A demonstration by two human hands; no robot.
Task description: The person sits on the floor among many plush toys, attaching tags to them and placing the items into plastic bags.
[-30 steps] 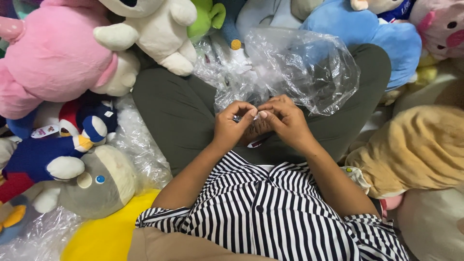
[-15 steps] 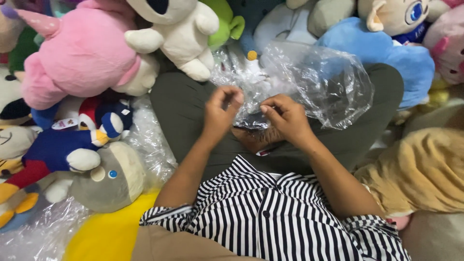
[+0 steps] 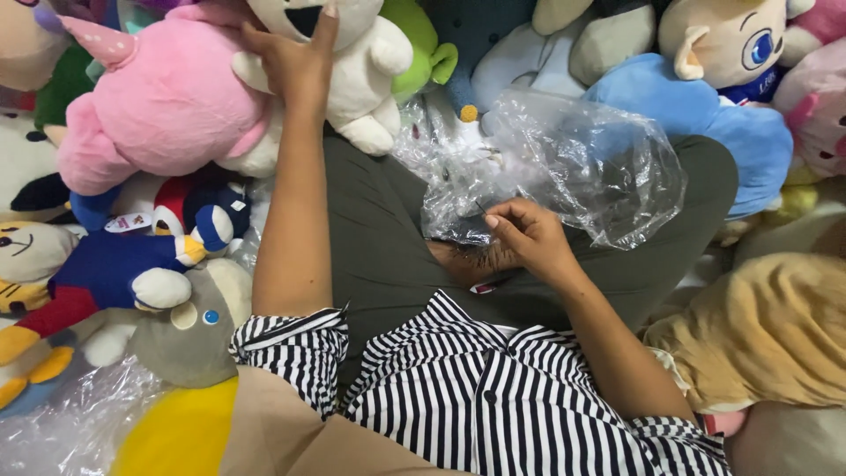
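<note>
My left hand [image 3: 295, 62] is stretched far forward, arm nearly straight, fingers spread open and laid on the white plush toy [image 3: 357, 66], with the pink plush toy [image 3: 163, 106] just beside my palm. My right hand [image 3: 529, 234] stays low over my lap, wrist bent, thumb and forefinger pinched shut on the edge of the clear plastic bag [image 3: 573, 159], which billows just beyond those fingertips. Count: one bag in hand, one white toy under my left fingers, one pink toy beside them, one blue plush [image 3: 696, 115] past the bag.
</note>
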